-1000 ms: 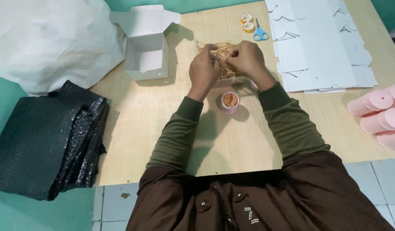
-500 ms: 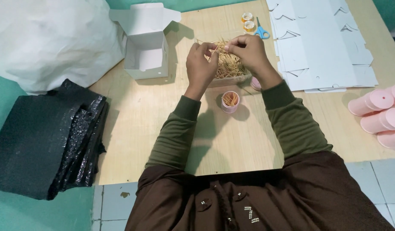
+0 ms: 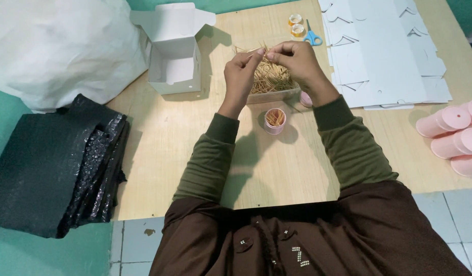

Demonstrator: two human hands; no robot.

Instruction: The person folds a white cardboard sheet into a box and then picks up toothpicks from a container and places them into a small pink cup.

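Two hands pinch thin wooden sticks above a tray of them.

At far left lie a white sack [image 3: 57, 46] and folded black plastic sheets [image 3: 51, 168]; an open white carton [image 3: 174, 61] stands on the wooden surface [image 3: 159, 153]. The left hand [image 3: 242, 69] and right hand [image 3: 297, 61] hold their fingertips pressed together, each grip pinching wooden sticks [image 3: 270, 76] over the tray. Just near of it stands a small pink cup [image 3: 275, 121] holding sticks. Right: white flat cutouts [image 3: 389, 51], blue scissors [image 3: 312, 36], pink lidded cups [image 3: 453, 133].
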